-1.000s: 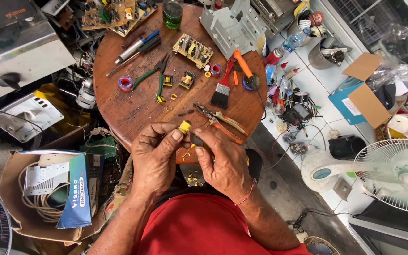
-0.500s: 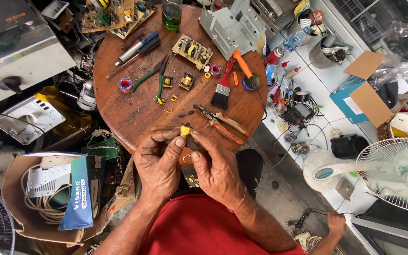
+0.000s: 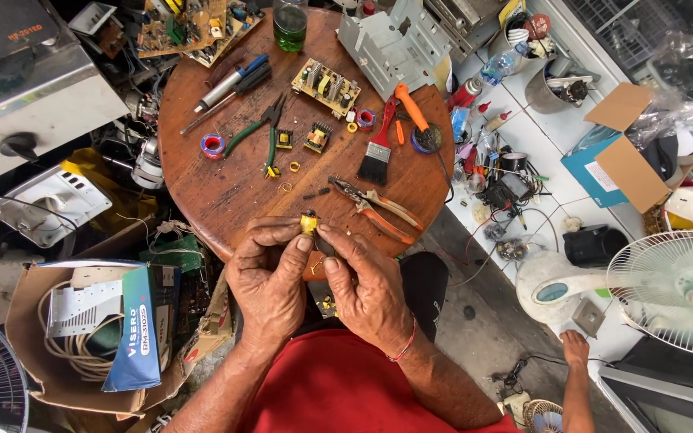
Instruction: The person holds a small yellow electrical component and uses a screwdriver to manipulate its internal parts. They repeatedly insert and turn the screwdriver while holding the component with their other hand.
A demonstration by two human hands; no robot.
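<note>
Both of my hands meet at the near edge of a round wooden table (image 3: 226, 192). My left hand (image 3: 270, 285) and my right hand (image 3: 366, 285) pinch a small yellow transformer (image 3: 309, 222) between their fingertips. Just beyond it lie orange-handled pliers (image 3: 374, 207) and a small dark part (image 3: 316, 193). Two more small transformers (image 3: 317, 137) sit mid-table beside green-handled pliers (image 3: 254, 134). A green circuit board (image 3: 328, 87) lies farther back.
A black brush with a red handle (image 3: 377, 152), tape rolls (image 3: 212, 146), a soldering iron (image 3: 415, 116), a green glass (image 3: 289, 20) and a grey metal chassis (image 3: 395, 40) crowd the table. A cardboard box of cables (image 3: 82, 329) stands left; a white fan (image 3: 667, 289) right.
My hands have stayed together on the yellow transformer, turning it slightly. The view has shifted a little; a bare foot now shows at the lower right.
</note>
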